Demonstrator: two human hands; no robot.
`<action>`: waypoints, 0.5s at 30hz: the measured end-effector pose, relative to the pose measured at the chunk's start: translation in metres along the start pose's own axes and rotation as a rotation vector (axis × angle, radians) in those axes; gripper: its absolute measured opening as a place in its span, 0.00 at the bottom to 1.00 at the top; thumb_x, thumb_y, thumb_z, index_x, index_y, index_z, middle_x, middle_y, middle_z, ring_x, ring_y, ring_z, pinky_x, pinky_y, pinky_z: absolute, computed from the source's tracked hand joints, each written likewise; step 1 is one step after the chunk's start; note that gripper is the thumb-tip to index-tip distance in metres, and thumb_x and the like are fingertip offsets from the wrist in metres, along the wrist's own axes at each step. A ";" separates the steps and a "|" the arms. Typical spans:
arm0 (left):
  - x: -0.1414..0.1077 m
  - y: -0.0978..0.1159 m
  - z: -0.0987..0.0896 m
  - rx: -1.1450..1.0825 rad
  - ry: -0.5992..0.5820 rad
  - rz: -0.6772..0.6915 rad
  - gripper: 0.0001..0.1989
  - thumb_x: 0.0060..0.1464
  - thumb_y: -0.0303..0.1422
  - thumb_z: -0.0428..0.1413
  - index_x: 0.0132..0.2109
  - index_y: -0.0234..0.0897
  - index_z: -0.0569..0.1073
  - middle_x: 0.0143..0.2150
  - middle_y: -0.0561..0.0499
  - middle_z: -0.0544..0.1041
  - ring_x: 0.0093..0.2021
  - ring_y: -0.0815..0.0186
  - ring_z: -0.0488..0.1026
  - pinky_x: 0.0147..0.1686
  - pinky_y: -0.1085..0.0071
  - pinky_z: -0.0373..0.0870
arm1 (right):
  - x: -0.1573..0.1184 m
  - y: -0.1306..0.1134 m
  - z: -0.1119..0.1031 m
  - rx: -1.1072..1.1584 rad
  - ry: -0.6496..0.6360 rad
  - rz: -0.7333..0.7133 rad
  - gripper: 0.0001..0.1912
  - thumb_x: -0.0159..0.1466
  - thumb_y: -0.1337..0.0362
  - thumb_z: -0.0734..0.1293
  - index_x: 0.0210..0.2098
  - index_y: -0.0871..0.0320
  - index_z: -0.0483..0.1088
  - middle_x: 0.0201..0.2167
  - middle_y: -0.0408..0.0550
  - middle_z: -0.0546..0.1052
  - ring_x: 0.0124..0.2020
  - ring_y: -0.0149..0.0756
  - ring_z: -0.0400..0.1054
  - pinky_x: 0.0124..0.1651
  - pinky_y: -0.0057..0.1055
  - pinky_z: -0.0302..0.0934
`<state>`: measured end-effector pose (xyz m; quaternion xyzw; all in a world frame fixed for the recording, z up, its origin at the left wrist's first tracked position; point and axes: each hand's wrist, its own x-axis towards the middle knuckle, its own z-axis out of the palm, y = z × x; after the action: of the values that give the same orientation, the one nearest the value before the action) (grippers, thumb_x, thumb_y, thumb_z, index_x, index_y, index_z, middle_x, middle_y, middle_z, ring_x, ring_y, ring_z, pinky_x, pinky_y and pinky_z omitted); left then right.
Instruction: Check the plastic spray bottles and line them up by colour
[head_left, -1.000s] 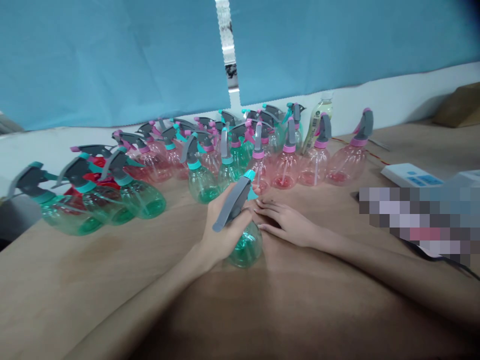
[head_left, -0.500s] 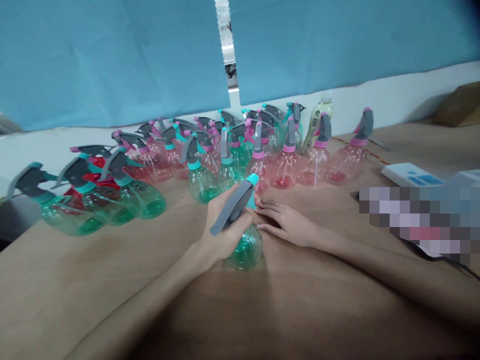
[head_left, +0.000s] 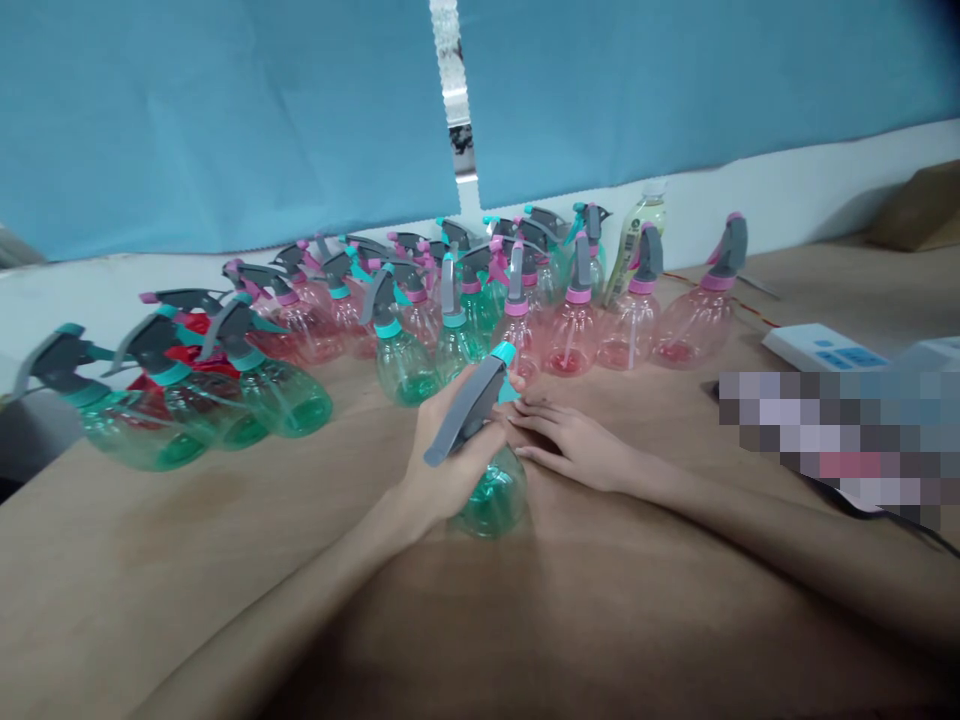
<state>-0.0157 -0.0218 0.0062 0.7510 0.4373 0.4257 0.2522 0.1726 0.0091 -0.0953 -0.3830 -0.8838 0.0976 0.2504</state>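
In the middle of the table stands a green see-through spray bottle with a grey head and a turquoise nozzle. My left hand is wrapped round its neck, just under the head, and a fingertip shows by the turquoise trigger. To the right of the bottle, my right hand lies palm down on the tabletop with its fingers stretched toward the bottle. Its fingertips come close to the bottle; whether they touch it I cannot tell. Behind both hands stand a green spray bottle and a pink spray bottle.
Several more pink and green spray bottles crowd the back. A group of green spray bottles stands at left, by red material. A labelled drink bottle leans behind. White devices and a blurred-out flat object lie at right.
The head of the held spray bottle has shifted very slightly. Both hands stay in nearly the same place.
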 end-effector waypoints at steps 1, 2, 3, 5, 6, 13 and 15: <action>0.000 0.001 0.000 -0.017 -0.011 -0.008 0.02 0.46 0.29 0.51 0.31 0.40 0.66 0.26 0.55 0.68 0.28 0.66 0.66 0.28 0.70 0.64 | 0.000 0.000 0.000 0.001 0.002 -0.001 0.25 0.67 0.52 0.57 0.56 0.61 0.65 0.56 0.58 0.69 0.60 0.47 0.59 0.60 0.48 0.56; 0.000 0.001 0.001 -0.026 -0.019 -0.017 0.03 0.46 0.29 0.51 0.32 0.40 0.66 0.26 0.55 0.68 0.27 0.66 0.66 0.28 0.70 0.64 | 0.000 0.000 0.000 0.002 0.005 -0.001 0.25 0.67 0.52 0.57 0.56 0.60 0.65 0.56 0.58 0.69 0.60 0.47 0.59 0.60 0.48 0.57; -0.001 0.001 0.001 -0.034 -0.023 -0.024 0.04 0.46 0.29 0.51 0.33 0.40 0.67 0.27 0.55 0.68 0.28 0.66 0.66 0.29 0.69 0.64 | 0.000 0.000 0.000 0.004 0.009 -0.003 0.25 0.67 0.52 0.57 0.56 0.60 0.65 0.56 0.58 0.69 0.60 0.47 0.59 0.60 0.49 0.57; -0.001 0.001 0.002 -0.053 -0.023 -0.031 0.06 0.47 0.28 0.51 0.35 0.40 0.68 0.28 0.55 0.69 0.28 0.66 0.66 0.30 0.69 0.64 | 0.000 0.000 0.001 0.006 0.013 -0.009 0.25 0.67 0.52 0.57 0.57 0.60 0.64 0.56 0.57 0.69 0.61 0.46 0.59 0.60 0.49 0.56; -0.002 0.000 0.003 -0.063 -0.021 -0.034 0.06 0.47 0.28 0.51 0.35 0.40 0.68 0.29 0.55 0.70 0.29 0.66 0.66 0.31 0.69 0.65 | 0.000 0.001 0.001 0.005 0.013 -0.009 0.25 0.67 0.52 0.57 0.57 0.60 0.64 0.56 0.57 0.69 0.61 0.47 0.59 0.60 0.49 0.56; -0.006 -0.009 0.004 0.010 0.046 -0.062 0.02 0.49 0.27 0.52 0.30 0.39 0.69 0.27 0.54 0.71 0.30 0.66 0.68 0.31 0.69 0.65 | 0.000 0.000 -0.001 0.000 -0.003 -0.001 0.26 0.67 0.53 0.57 0.56 0.64 0.65 0.57 0.60 0.68 0.61 0.47 0.58 0.61 0.47 0.55; -0.007 -0.011 0.004 0.017 0.059 -0.059 0.03 0.49 0.28 0.53 0.29 0.39 0.69 0.27 0.54 0.71 0.29 0.66 0.67 0.30 0.69 0.65 | 0.000 0.000 -0.001 0.002 0.001 -0.005 0.25 0.67 0.52 0.57 0.56 0.62 0.65 0.57 0.59 0.69 0.61 0.47 0.58 0.61 0.48 0.56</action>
<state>-0.0185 -0.0224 -0.0066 0.7270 0.4699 0.4365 0.2451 0.1729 0.0090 -0.0946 -0.3804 -0.8845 0.0978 0.2516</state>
